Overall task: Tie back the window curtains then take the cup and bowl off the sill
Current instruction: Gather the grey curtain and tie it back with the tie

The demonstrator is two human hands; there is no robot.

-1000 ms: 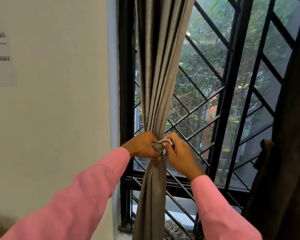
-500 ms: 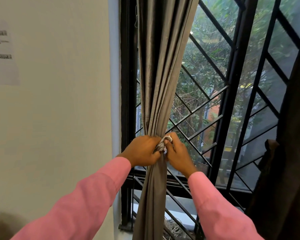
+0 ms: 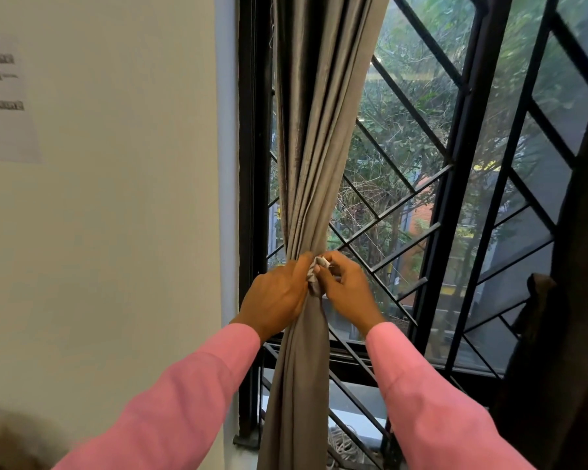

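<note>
- A pale wall [image 3: 116,232] fills the left of the view, with a printed sheet [image 3: 4,103] stuck to it, too blurred to read.
- The left hand [image 3: 275,300] clenches around the grey curtain [image 3: 314,147] at its gathered waist, pinching the folds into 1 tight bundle against the black window frame [image 3: 248,198].
- Between the 2 hands sits a pale tie strip [image 3: 316,269], bunched at the front of the bundle; how far it is knotted cannot be told.
- The right hand [image 3: 345,293] pinches the tie's end between thumb and fingertips, touching the left hand.
- Judged from this, the step is securing the tie on the left curtain. To do it well, the left hand should keep the folds squeezed while the right draws the end snug, so nothing slips loose.
- Past the diagonal window grille [image 3: 404,205], a dark curtain [image 3: 574,300] hangs at the right, seemingly not tied yet.
- The cup and bowl are not in view; the sill itself is mostly hidden.
</note>
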